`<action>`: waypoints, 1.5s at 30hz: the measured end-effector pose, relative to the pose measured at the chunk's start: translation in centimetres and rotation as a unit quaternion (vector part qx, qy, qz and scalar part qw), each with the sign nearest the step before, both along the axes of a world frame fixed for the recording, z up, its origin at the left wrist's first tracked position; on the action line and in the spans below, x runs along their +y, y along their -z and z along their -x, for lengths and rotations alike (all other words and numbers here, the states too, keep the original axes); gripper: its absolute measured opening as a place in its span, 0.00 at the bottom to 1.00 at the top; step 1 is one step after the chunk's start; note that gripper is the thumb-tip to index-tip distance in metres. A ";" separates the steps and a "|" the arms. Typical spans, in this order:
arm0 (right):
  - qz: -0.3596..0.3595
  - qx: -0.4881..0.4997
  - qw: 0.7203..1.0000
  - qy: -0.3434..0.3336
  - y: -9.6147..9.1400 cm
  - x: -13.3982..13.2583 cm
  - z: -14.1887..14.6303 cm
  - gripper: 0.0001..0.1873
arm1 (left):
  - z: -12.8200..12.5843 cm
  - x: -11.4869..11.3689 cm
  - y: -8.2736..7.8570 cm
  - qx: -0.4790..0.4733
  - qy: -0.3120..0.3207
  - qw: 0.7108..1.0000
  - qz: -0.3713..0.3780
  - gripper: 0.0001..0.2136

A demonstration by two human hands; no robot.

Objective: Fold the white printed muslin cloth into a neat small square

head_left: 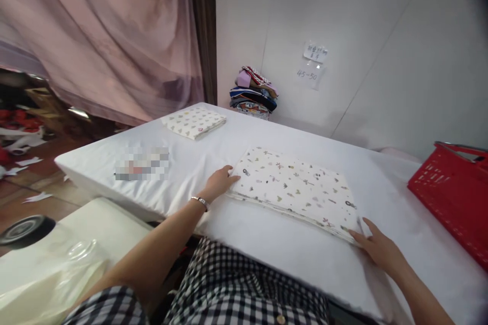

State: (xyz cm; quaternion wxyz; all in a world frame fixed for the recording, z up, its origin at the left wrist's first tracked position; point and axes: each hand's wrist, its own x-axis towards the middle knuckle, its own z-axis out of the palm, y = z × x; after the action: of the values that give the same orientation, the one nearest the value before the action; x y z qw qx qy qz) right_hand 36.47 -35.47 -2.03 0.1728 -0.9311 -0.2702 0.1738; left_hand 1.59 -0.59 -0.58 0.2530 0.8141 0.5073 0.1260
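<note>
A folded white cloth with small printed motifs (295, 188) lies flat on the white-covered table (290, 249) in front of me. My left hand (219, 183) rests at the cloth's left edge, fingers stretched toward it and touching it. My right hand (375, 246) lies flat at the cloth's near right corner, fingertips against the edge. Neither hand grips anything. A watch sits on my left wrist.
A second folded printed cloth (193, 122) lies at the table's far left. A pile of coloured garments (253, 92) sits against the white wall. A red plastic basket (453, 195) stands at the right. Clear plastic bags (49, 269) lie on a lower surface at left.
</note>
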 end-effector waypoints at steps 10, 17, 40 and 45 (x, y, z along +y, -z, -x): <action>-0.139 -0.075 0.969 -0.188 -1.2 3.5 4.3 0.21 | 3.1 -1.2 -0.9 -0.110 0.035 0.992 -0.057 0.14; -0.187 -0.003 0.916 -0.355 -2.1 10.6 10.4 0.14 | 4.0 -1.7 -0.1 -0.061 0.210 0.967 -0.129 0.12; -0.149 -0.200 0.823 -0.510 -0.7 24.3 22.0 0.11 | 4.3 -2.8 -0.1 -0.027 0.211 0.964 -0.158 0.14; -0.173 -0.202 0.822 -0.503 0.3 24.3 22.5 0.14 | 4.8 -3.4 0.1 -0.047 0.187 0.972 -0.135 0.14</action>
State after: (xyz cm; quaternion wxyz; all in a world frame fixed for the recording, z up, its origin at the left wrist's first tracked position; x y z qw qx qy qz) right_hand 14.01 -11.13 -2.37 0.1610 -0.6349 -0.7557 -0.0054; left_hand -3.22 -3.95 -0.65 0.1834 0.9143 0.3118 0.1823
